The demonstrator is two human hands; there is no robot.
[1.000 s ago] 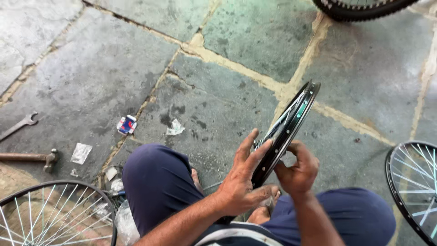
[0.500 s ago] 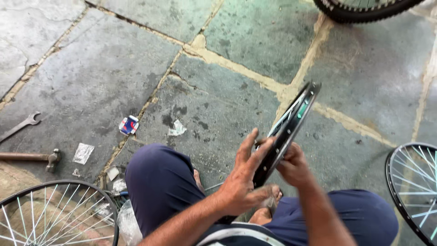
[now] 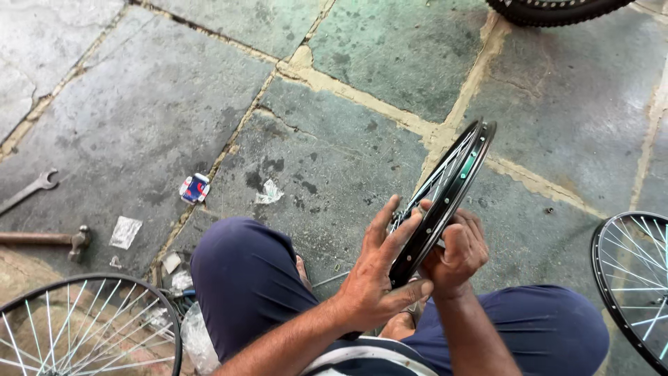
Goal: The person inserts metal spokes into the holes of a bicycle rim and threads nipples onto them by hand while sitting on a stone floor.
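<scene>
The black wheel rim [image 3: 449, 184] is gripped edge-on by the left hand [image 3: 379, 278] and right hand [image 3: 459, 251], steadied over the stone floor [image 3: 334, 125].

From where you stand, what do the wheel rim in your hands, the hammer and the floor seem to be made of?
Wheel rim: likely metal, glossy black coating, thin silvery spokes. Hammer: dull grey head, probably steel; brownish handle that could be wood or rusty metal. Floor: rough grey stone slabs with sandy joints. The left hand and right hand grip the rim.

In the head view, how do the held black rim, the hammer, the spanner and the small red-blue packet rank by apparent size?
1. black rim, nearest the camera
2. hammer, partly cut off
3. spanner, also cut off, so unsure against the hammer
4. red-blue packet
</scene>
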